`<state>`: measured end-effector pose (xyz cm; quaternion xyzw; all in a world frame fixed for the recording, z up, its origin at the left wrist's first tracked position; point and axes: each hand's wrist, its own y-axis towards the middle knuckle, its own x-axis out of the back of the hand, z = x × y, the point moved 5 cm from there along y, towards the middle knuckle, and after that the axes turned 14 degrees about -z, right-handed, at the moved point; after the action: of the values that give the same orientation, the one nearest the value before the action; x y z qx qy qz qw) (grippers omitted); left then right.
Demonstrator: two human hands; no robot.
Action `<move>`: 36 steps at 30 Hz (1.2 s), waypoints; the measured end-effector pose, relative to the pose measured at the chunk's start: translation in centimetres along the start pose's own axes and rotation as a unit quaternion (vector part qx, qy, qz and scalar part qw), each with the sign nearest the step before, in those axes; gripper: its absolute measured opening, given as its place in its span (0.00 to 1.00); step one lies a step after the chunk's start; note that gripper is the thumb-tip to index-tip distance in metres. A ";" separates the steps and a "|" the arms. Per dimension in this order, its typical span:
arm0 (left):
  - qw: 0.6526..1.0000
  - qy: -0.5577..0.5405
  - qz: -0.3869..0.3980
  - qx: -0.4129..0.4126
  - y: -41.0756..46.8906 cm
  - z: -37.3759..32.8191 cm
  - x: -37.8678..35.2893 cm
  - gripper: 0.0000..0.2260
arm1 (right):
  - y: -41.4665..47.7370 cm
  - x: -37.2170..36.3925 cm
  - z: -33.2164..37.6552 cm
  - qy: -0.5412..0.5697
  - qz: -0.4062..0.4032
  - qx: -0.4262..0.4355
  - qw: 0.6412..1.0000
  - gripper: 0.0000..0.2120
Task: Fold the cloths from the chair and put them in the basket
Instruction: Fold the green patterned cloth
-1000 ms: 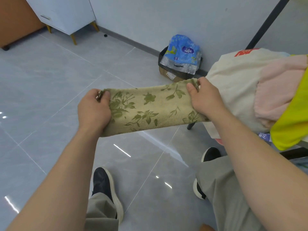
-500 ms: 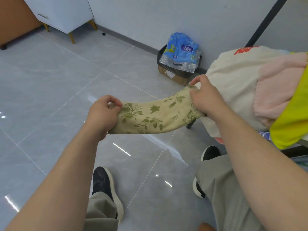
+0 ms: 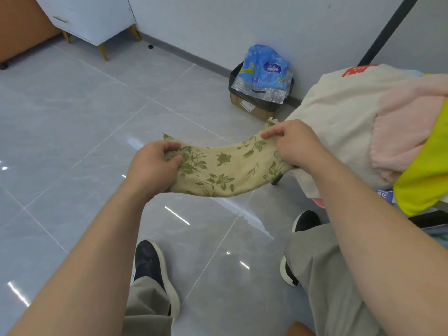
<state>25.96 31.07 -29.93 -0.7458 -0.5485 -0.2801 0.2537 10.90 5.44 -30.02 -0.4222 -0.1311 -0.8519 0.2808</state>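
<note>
A beige cloth with a green flower print (image 3: pixel 223 169) hangs folded in the air between my hands, sagging in the middle. My left hand (image 3: pixel 152 167) grips its left end, and my right hand (image 3: pixel 294 143) pinches its right end. To the right lies a pile of cloths on the chair: a cream one (image 3: pixel 339 122), a pink one (image 3: pixel 407 132) and a yellow one (image 3: pixel 426 175). No basket is in view.
A cardboard box with a black liner (image 3: pixel 254 106) holding a blue plastic pack (image 3: pixel 263 69) stands by the wall. A white cabinet (image 3: pixel 94 18) stands at the far left. My shoes (image 3: pixel 152 263) are on the grey tiled floor. A dark pole (image 3: pixel 385 32) leans at upper right.
My left hand has moved right towards my right hand, so the taut cloth has slackened and now sags in a curve. The right hand has stayed near the chair pile.
</note>
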 end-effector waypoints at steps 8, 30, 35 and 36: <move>0.995 0.053 0.046 -0.075 -1.8 -1.7 -2.5 0.22 | -3.3 -2.0 3.3 -0.037 0.036 0.109 0.993 0.23; 0.973 0.004 0.129 -0.191 -4.5 -4.7 -4.7 0.20 | -6.4 -5.0 5.3 0.280 0.201 -0.041 0.938 0.30; 0.965 0.049 0.133 -0.221 -4.4 -4.5 -4.7 0.31 | -6.2 -5.5 4.9 0.288 0.225 -0.086 0.927 0.31; 0.965 0.052 0.134 -0.220 -4.4 -4.5 -4.7 0.32 | -6.3 -5.4 4.9 0.293 0.228 -0.086 0.925 0.30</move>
<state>19.99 25.98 -29.66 -0.8344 -0.3541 -0.3958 0.1472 13.03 14.76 -31.22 -0.1946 0.1302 -0.8587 0.4559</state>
